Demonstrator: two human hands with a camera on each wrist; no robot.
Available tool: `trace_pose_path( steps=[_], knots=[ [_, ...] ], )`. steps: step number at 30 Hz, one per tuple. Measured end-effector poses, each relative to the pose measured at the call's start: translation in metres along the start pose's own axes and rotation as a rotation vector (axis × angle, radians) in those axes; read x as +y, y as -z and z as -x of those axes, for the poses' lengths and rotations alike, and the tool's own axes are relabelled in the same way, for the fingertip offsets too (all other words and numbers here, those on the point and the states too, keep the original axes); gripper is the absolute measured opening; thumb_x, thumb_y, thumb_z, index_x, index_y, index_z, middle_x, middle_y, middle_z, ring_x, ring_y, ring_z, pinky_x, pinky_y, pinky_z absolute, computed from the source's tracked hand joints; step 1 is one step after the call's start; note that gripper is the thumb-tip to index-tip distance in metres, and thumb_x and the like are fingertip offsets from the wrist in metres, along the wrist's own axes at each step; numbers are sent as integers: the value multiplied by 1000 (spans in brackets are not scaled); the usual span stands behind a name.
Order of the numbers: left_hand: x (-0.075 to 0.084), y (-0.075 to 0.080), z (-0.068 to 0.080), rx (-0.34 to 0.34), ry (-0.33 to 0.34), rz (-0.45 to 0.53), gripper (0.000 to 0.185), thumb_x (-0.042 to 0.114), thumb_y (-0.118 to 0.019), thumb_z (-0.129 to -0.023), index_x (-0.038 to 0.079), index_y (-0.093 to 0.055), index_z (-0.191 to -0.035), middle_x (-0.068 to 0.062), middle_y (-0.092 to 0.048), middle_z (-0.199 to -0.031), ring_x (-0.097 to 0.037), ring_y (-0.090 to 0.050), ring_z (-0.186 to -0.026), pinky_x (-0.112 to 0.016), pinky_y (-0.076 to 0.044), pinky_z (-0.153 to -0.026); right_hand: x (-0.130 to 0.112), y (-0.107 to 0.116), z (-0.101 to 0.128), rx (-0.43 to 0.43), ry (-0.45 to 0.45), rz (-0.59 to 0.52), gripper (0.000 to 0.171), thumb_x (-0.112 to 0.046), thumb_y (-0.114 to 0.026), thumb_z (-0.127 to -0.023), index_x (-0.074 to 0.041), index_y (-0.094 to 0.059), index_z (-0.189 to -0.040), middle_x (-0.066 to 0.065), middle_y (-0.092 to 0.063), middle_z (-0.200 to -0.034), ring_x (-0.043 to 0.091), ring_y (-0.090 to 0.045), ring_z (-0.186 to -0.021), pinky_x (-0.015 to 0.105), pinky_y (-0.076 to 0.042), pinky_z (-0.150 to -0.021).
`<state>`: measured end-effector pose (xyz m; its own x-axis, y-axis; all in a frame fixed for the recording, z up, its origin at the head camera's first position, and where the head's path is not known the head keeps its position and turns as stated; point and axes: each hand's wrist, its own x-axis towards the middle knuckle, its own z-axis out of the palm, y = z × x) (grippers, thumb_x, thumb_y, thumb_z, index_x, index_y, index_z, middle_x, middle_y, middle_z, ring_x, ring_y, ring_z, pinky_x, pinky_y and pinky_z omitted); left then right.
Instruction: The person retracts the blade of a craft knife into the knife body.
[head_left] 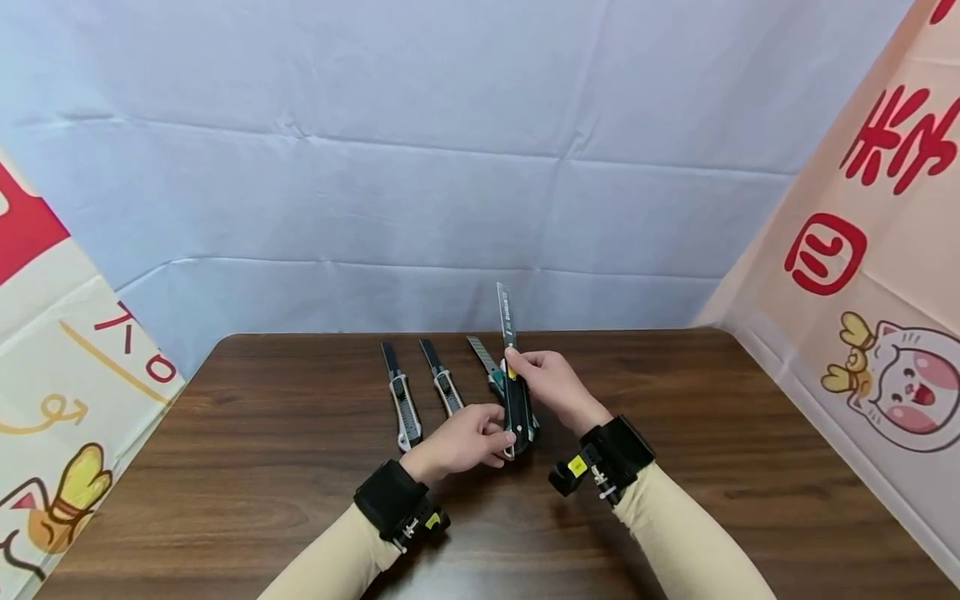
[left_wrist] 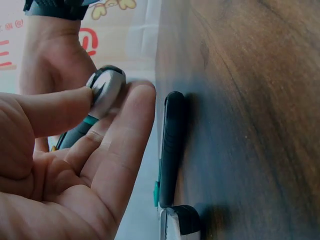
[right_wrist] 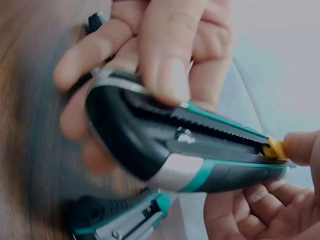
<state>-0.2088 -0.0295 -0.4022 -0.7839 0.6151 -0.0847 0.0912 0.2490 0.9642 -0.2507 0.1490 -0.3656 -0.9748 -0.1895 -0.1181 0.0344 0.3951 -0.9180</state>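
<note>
A black and green utility knife (head_left: 516, 408), with a yellow slider and its long blade standing out, is held up over the table between both hands. My right hand (head_left: 557, 387) grips it near the blade end, with the thumb on the yellow slider (right_wrist: 274, 149) and the fingers behind the body. At the butt end, my left hand (head_left: 467, 439) pinches the knife; its thumb (right_wrist: 172, 82) lies along the top edge. Below lies a utility knife with a green slider (right_wrist: 162, 201), partly hidden in the head view by the held one.
Two grey utility knives, one at the left (head_left: 405, 410) and one beside it (head_left: 447, 390), lie with dark blades pointing away. The second is partly covered by my left hand. The brown wooden table (head_left: 285, 500) ends at a pale cloth backdrop (head_left: 420, 208); printed cloths flank it.
</note>
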Motion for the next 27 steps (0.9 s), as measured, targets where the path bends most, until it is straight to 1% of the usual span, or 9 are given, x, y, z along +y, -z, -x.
trace_pose_path(
  steps=[2, 5, 8, 12, 14, 18, 21, 23, 27],
  knots=[
    [1, -1, 0, 18, 2, 9, 26, 6, -53, -99, -6, -55, -122, -25, -71, -102, -36, -70, -94, -36, -63, -75, -1, -1, -2, -27, -21, -70, 56, -46, -46, -102, 5, -63, -119, 15, -71, -100, 10, -66, -80, 32, -56, -81],
    [4, -2, -1, 25, 3, 25, 25, 5, -52, -99, -7, -55, -121, -25, -71, -101, -37, -69, -96, -34, -62, -75, -4, -1, -2, -47, -38, -120, 55, -44, -43, -103, 5, -61, -120, 19, -70, -109, 11, -68, -88, 33, -56, -88],
    [6, -2, -2, 28, 2, 30, 23, 5, -51, -99, -7, -55, -120, -26, -71, -100, -37, -69, -96, -33, -62, -76, -6, -2, -1, -46, -38, -123, 54, -45, -41, -104, 2, -63, -114, 16, -70, -106, 14, -65, -91, 33, -53, -91],
    [6, -2, -2, 41, 12, 25, 26, 5, -51, -100, -6, -55, -122, -24, -71, -102, -32, -71, -93, -34, -63, -75, -6, -5, 0, -45, -25, -118, 56, -49, -39, -103, 0, -64, -110, 16, -71, -104, 19, -64, -97, 37, -46, -102],
    [5, -1, -2, 45, 21, 27, 28, 5, -51, -100, -6, -54, -125, -23, -71, -105, -30, -71, -92, -35, -63, -75, -5, -6, 0, -34, -24, -122, 55, -48, -39, -103, -1, -65, -109, 16, -73, -104, 19, -65, -98, 37, -44, -105],
    [1, -1, 0, 35, 31, 25, 30, 5, -52, -100, -6, -54, -127, -23, -71, -106, -30, -71, -92, -36, -62, -75, -2, -10, 0, -21, -25, -149, 53, -43, -41, -104, 3, -64, -114, 16, -73, -103, 19, -69, -92, 37, -49, -100],
    [-1, -1, 1, 31, 37, 2, 29, 5, -52, -99, -6, -55, -126, -22, -72, -104, -29, -72, -91, -34, -62, -74, 1, -12, 0, -23, -35, -178, 53, -41, -42, -105, 6, -61, -118, 15, -74, -102, 18, -71, -89, 36, -53, -97],
    [-1, -2, 2, 33, 35, -12, 28, 5, -53, -99, -6, -56, -124, -22, -72, -101, -29, -72, -89, -34, -62, -73, 3, -13, 1, -22, -38, -186, 53, -40, -42, -105, 7, -60, -120, 11, -74, -98, 16, -72, -87, 35, -54, -96],
    [0, -3, 3, 33, 25, -24, 26, 4, -54, -98, -7, -58, -121, -22, -73, -98, -30, -72, -87, -34, -62, -72, 4, -13, 1, -14, -35, -197, 50, -39, -42, -105, 5, -61, -118, 3, -74, -89, 13, -72, -83, 33, -56, -92]
  ],
)
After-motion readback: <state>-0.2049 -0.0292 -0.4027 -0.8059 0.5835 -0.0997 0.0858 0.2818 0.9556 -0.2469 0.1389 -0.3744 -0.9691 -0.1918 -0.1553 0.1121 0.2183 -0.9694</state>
